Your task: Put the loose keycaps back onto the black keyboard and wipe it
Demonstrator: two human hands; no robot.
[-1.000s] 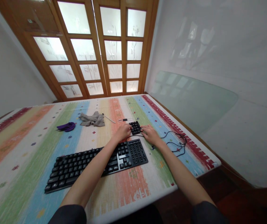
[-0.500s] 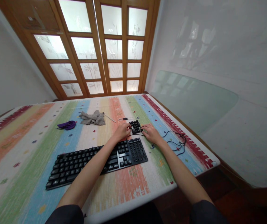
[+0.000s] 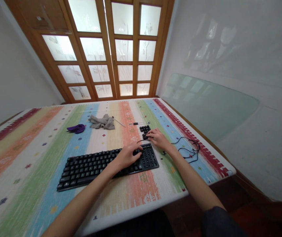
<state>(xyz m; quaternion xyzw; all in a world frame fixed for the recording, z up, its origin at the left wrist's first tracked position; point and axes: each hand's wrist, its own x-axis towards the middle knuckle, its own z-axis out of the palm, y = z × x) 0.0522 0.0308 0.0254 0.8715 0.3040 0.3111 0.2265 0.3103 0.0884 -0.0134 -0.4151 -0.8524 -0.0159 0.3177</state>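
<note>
A black keyboard (image 3: 91, 168) lies across the striped cloth, its number pad (image 3: 150, 159) on the right without keycaps. My left hand (image 3: 128, 155) is over the upper left of that pad, thumb and forefinger curled close together; whatever is between them is too small to make out. Beyond the keyboard, loose black keycaps (image 3: 144, 128) stand in a cluster. My right hand (image 3: 157, 137) reaches in from their right side, its fingertips closed against a keycap at the near edge and partly hiding the group.
A thin black cable (image 3: 192, 151) coils at the right. Farther back lie a small wire puller with a black middle (image 3: 136, 123), a thin rod (image 3: 119, 122), a grey cloth (image 3: 102, 122) and a purple bundle (image 3: 76, 128). A wall borders the table's right side.
My left hand has moved from the keycap cluster back toward me, onto the number pad. The right hand stays by the cluster, its fingers shifted over the near keycaps. The view has turned slightly left.
</note>
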